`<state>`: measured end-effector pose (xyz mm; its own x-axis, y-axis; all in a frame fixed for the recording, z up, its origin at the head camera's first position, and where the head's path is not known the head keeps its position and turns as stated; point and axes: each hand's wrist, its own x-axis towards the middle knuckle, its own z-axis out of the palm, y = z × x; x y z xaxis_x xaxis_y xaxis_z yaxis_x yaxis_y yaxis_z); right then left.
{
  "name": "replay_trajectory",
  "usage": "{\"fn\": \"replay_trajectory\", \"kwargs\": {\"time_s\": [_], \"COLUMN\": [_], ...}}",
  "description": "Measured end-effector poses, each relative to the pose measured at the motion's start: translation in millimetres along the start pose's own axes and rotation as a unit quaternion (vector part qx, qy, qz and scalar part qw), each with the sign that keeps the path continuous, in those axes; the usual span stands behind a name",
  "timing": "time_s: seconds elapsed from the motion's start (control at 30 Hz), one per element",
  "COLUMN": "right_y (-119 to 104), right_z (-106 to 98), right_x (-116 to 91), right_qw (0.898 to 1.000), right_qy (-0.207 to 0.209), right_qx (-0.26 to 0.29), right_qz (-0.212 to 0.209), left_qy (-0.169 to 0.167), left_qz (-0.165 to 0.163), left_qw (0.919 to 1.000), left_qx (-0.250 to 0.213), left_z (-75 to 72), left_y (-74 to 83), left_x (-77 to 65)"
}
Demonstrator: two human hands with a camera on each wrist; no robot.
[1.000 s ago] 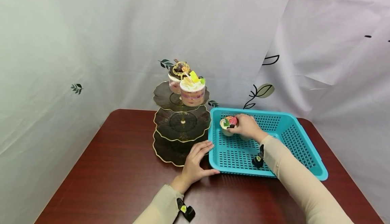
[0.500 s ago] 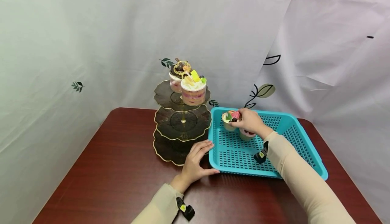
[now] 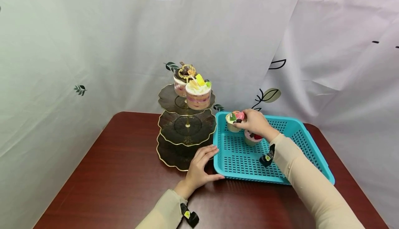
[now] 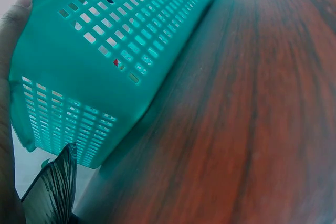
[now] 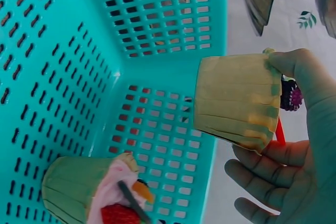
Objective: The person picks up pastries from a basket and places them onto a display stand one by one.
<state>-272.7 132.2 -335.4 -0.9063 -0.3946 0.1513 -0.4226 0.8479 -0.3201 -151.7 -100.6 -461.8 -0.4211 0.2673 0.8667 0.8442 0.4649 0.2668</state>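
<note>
In the head view my right hand [image 3: 257,122] pinches a cupcake [image 3: 233,126] topped with white cream, a green leaf, pink fruit and dark berries. Thumb and index finger hold it near its top edge, as the right wrist view shows its pale pleated wrapper [image 5: 239,100]. Below that hand another cupcake [image 3: 251,139], with pink cream and red fruit, sits in the turquoise basket [image 3: 249,177]; it appears at lower left in the right wrist view. My left hand [image 3: 197,170] touches the basket's front left corner, thumb and fingers spread along two sides.
Left of the basket stands a three-tier dark cake stand [image 3: 168,130] with gold scalloped edges. Its top tier bears a layered fruit dessert cup [image 3: 198,101] and a chocolate-topped cup [image 3: 180,88]. Both stand and basket are on a reddish wooden table [image 3: 124,173] before a white cloth.
My right hand has risen a little with the cupcake inside the basket, bringing the pink-cream cupcake into clearer sight. The left hand stays at the corner.
</note>
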Motion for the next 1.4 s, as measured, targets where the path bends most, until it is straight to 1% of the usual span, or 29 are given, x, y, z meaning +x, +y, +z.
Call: {"fn": "replay_trajectory", "kwargs": {"time_s": [0.4,0.7,0.9,1.17,1.4], "right_y": [-13,-21,-26,-34,-39], "right_z": [-13,-20,-24,-28,-29], "right_x": [2,2,1,0,0], "right_qw": [1.0,1.0,1.0,1.0,0.999], "right_qy": [0.003,0.009,0.013,0.009,0.013], "right_qx": [0.024,0.016,0.012,0.016,0.026], "right_qz": [0.002,-0.002,-0.01,-0.015,-0.035], "left_qy": [0.003,0.003,0.004,0.005,0.003], "left_qz": [0.002,0.003,0.003,0.005,0.005], "left_qw": [1.0,1.0,1.0,1.0,1.0], "left_qx": [-0.002,-0.002,-0.001,-0.001,0.0], "left_z": [0.8,0.4,0.6,0.4,0.4], "left_y": [0.2,-0.1,-0.1,0.3,0.5], "left_x": [-0.6,-0.7,-0.7,-0.6,-0.4]}}
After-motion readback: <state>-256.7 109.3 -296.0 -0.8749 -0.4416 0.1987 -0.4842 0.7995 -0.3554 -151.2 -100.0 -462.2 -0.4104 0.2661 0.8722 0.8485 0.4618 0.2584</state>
